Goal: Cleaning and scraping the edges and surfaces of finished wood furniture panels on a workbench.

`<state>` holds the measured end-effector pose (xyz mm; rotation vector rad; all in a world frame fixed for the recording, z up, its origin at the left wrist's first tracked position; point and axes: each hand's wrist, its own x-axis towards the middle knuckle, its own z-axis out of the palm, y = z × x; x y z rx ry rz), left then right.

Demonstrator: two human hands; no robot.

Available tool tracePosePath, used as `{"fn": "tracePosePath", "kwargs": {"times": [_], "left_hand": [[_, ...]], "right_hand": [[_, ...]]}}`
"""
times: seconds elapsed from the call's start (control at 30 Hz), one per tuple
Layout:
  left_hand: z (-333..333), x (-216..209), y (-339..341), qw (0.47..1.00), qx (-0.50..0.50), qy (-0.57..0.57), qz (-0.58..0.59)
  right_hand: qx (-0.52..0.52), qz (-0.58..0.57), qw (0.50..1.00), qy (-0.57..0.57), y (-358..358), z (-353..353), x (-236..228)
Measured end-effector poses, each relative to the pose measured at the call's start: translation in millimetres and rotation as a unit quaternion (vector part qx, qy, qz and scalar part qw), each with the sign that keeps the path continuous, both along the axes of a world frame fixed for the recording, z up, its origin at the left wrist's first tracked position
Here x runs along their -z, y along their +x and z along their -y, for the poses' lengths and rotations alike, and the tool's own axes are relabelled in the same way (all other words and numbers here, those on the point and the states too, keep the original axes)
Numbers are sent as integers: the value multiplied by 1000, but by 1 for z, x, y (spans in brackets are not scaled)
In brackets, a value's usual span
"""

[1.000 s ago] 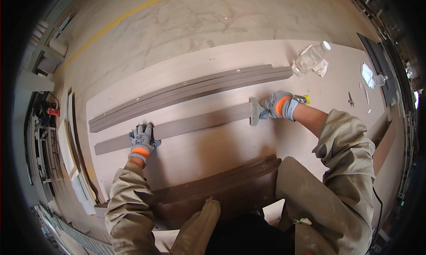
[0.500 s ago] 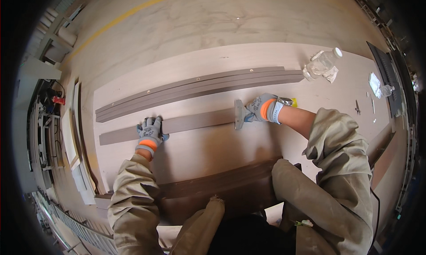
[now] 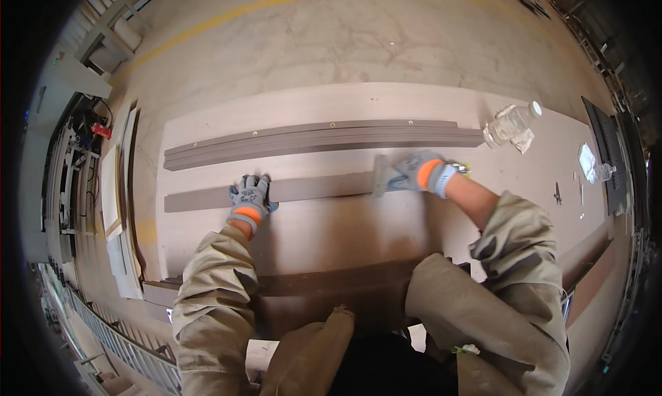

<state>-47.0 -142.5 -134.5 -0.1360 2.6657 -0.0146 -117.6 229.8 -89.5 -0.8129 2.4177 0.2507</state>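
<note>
A long flat brown strip lies on the pale board. Across its left part is my left hand in a grey glove with an orange cuff, its fingers over the far edge and its thumb by the near edge. My right hand, gloved alike and smeared by motion, grips an upright grey flat plate at the strip's right end. The plate's exact kind is unclear. Beyond them lies a stack of longer brown strips, the top one dotted with small round pale spots.
A clear bottle rests on crumpled tissue at the far right. Nearer the right edge are a small dark tool, a crumpled clear wrapper and a black ribbed panel. A dark brown beam lies beneath my legs.
My view has shifted, so the board and strips sit lower and farther right. The right hand and the plate are blurred now. Both hands stay at the same strip.
</note>
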Motion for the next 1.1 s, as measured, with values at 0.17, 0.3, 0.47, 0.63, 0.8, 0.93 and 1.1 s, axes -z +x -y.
{"fn": "tracePosePath", "kwargs": {"times": [0.17, 0.3, 0.47, 0.63, 0.8, 0.93, 1.1], "left_hand": [[1, -6, 2, 1000, 4, -2, 14], [-2, -9, 0, 1000, 0, 1, 23], [1, 2, 4, 999, 18, -15, -38], [3, 4, 6, 998, 29, -10, -60], [-2, 2, 4, 1000, 3, -22, 8], [0, 4, 4, 999, 6, -9, -31], [0, 2, 3, 999, 2, -32, -16]], "right_hand": [[71, 44, 992, 99, 13, -66, -28], [85, 41, 990, 103, 15, -83, -12], [64, 18, 994, 90, 10, -76, -11], [35, 29, 996, 80, 9, -70, -6], [41, 3, 998, 48, 9, -46, -3], [23, 49, 995, 84, 5, -50, -10], [-50, -4, 998, 47, 13, 24, 20]]}}
